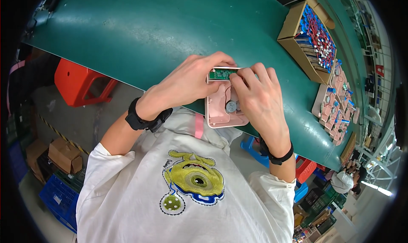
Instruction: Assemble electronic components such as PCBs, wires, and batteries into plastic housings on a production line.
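A pale pink plastic housing (217, 115), its hollow side up, is held at the table's near edge in front of me. A green circuit board (221, 74) lies across its far end. Inside, a round grey metal part (231, 106), maybe a small speaker or motor, sits with a dark wire beside it. My left hand (193, 78) is closed round the housing's far left corner, thumb inside the rim. My right hand (259, 94) is bent over the right side, finger and thumb pinched at the board's right end. Its fingertips partly hide what they grip.
A cardboard box (293, 24) of blue parts with red wires and white connectors stands at the far right. Next to it lie several more pink housings (335, 107) with parts inside. Red (80, 83) and blue (250, 149) stools stand by the green table (140, 26).
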The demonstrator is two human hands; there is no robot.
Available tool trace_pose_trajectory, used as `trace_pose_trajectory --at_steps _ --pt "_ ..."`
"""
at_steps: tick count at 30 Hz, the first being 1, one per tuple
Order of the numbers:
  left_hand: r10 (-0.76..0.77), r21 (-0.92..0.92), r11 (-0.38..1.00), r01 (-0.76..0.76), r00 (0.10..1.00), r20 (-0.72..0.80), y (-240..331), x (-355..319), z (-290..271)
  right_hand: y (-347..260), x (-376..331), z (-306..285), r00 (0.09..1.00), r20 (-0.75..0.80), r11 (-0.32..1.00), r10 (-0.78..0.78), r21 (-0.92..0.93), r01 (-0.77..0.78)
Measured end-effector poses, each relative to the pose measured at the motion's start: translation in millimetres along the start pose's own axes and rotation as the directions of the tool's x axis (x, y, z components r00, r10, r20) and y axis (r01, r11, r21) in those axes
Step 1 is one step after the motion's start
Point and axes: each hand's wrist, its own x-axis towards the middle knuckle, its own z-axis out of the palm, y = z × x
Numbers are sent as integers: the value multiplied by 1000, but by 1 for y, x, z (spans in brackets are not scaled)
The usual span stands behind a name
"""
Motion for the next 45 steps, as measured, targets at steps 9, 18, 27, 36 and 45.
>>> trace_pose_trajectory --at_steps 9,18,27,36,45 --pt "-28 -2 1000 28 999 20 -1 3 -2 -4 0 8 999 -22 998 31 -46 -32" --pt "-25 5 1000 25 999 32 0 3 -1 -2 3 7 1000 6 998 20 -64 -20" --pt "-11 6 1000 11 1000 16 -1 1 0 -3 3 12 999 -51 1000 2 1 -2" --pt "7 3 1000 -7 999 45 3 2 -2 -6 4 11 996 -56 998 68 5 -67" --pt "265 412 867 -278 960 91 5 -2 -1 -3 10 2 837 77 830 542 108 -548"
